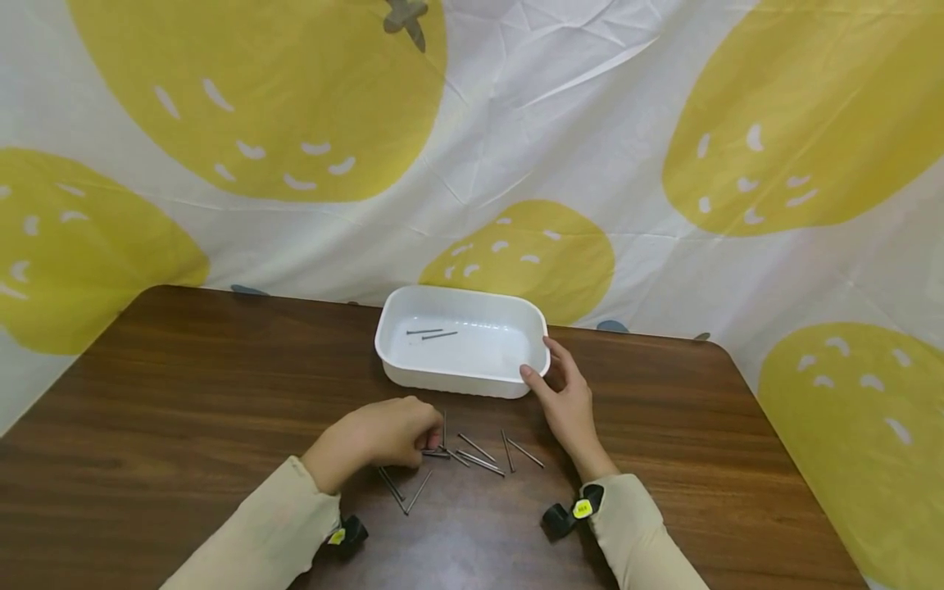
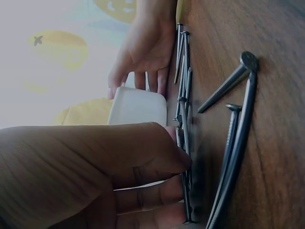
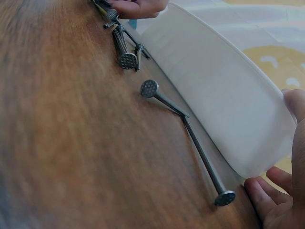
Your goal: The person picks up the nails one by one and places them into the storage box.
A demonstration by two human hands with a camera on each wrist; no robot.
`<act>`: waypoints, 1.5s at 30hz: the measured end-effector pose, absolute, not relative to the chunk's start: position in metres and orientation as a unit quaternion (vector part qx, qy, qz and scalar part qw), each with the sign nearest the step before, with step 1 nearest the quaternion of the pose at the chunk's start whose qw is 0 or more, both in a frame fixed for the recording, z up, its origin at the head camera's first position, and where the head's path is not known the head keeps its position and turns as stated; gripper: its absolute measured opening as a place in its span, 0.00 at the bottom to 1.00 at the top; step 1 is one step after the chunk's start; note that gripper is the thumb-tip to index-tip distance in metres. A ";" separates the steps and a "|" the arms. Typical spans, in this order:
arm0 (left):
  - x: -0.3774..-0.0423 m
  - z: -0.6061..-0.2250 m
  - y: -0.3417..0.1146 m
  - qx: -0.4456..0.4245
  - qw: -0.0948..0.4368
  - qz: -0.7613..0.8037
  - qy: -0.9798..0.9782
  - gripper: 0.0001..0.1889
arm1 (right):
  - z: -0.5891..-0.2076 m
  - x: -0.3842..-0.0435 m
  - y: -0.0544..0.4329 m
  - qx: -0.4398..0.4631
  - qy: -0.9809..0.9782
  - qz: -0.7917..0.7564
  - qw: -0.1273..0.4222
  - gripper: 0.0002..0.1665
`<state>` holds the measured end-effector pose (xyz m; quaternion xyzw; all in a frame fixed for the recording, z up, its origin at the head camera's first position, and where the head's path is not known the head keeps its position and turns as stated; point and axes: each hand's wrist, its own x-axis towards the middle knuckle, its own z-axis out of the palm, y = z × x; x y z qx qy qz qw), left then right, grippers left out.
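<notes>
Down among loose steel nails [image 1: 481,465] on the table, my left hand [image 1: 387,430] has its thumb and fingers at one nail [image 2: 186,205], pinching it close to the wood. Other nails lie right beside those fingertips, and the hand partly hides them in the head view. My right hand [image 1: 571,410] grips the right end of a white rectangular dish [image 1: 450,379], thumb over the rim and fingers around the outer side. Inside the dish, toward its left, lie two nails [image 1: 440,334].
The dark brown wooden table [image 1: 221,410] carries several more nails, including a pair [image 1: 509,451] near my right wrist and a V-shaped pair [image 1: 417,493] nearer me. A white cloth [image 1: 487,123] with yellow fruit prints hangs just behind the table and dish.
</notes>
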<state>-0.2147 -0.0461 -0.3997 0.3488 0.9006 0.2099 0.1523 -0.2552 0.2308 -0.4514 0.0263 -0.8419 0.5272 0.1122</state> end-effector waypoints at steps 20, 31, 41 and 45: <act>-0.225 -0.387 -0.058 0.382 0.103 0.241 0.886 0.10 | -0.415 -0.236 0.215 0.013 -0.840 0.534 0.092 0.37; -0.233 -0.372 -0.054 0.403 0.066 0.237 0.881 0.10 | -0.451 -0.256 0.230 0.020 -0.841 0.531 0.104 0.38; -0.247 -0.348 -0.050 0.432 -0.004 0.187 0.883 0.09 | -0.451 -0.260 0.226 0.021 -0.841 0.529 0.106 0.38; -0.257 -0.338 -0.050 0.440 -0.013 0.174 0.881 0.09 | -0.451 -0.262 0.226 0.020 -0.842 0.527 0.109 0.38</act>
